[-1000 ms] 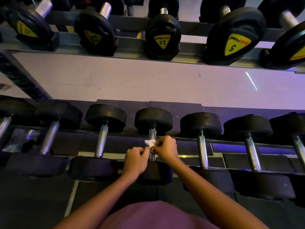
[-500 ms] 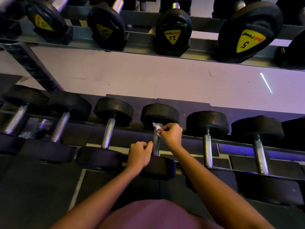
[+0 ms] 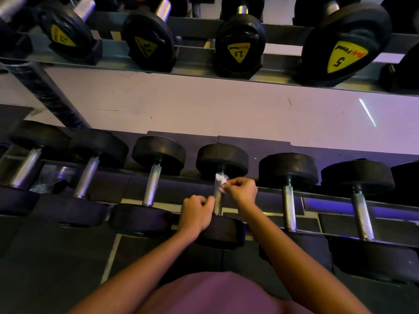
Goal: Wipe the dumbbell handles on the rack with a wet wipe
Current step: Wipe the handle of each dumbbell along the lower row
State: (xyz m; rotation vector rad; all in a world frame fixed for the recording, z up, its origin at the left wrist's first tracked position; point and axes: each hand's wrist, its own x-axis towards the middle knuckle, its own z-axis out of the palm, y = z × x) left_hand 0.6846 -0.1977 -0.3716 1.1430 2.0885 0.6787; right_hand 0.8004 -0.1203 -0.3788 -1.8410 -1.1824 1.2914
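Several black dumbbells with steel handles lie side by side on the lower rack (image 3: 328, 196). My right hand (image 3: 242, 191) pinches a small white wet wipe (image 3: 221, 181) against the far end of the middle dumbbell's handle (image 3: 217, 203), just below its far weight head. My left hand (image 3: 196, 215) is curled by the near end of the same handle, its fingers touching the left side; whether it grips the handle is unclear. The near head of that dumbbell is partly hidden under my left hand.
An upper shelf (image 3: 195, 64) carries more black dumbbells with yellow labels, among them 2.5 (image 3: 239, 53) and 5 (image 3: 344, 57). A diagonal black rack post (image 3: 43, 94) runs at the upper left. Pale floor shows between the shelves. Neighbouring handles (image 3: 153, 186) (image 3: 289, 207) flank mine.
My right hand slid the wipe from the middle of the handle up to its far end. My left hand stayed near the handle's near end. The view shifted slightly.
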